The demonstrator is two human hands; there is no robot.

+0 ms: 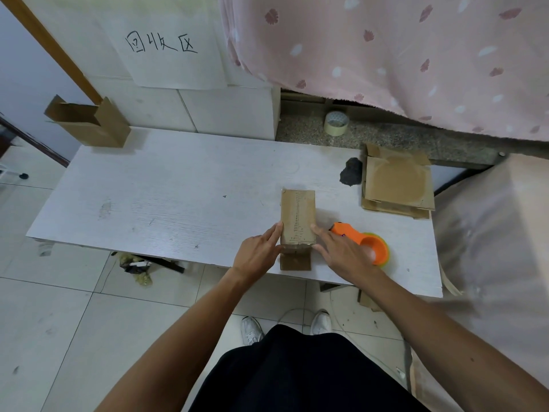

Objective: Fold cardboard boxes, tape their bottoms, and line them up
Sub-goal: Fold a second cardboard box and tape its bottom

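Two bare forearms reached out from a dark lap to the box (pixel 298 221), which stood near the front edge of the white surface (pixel 166 197), its long axis running straight away from the person, its taped face up and a flap hanging at the near end. Left hand (pixel 260 254) and right hand (pixel 341 254) pressed its two long sides, each grip spread flat with straight fingers. An orange tape dispenser (pixel 364 243) lay just beside the right hand, with flat cardboard (pixel 396 185) farther back on the right.
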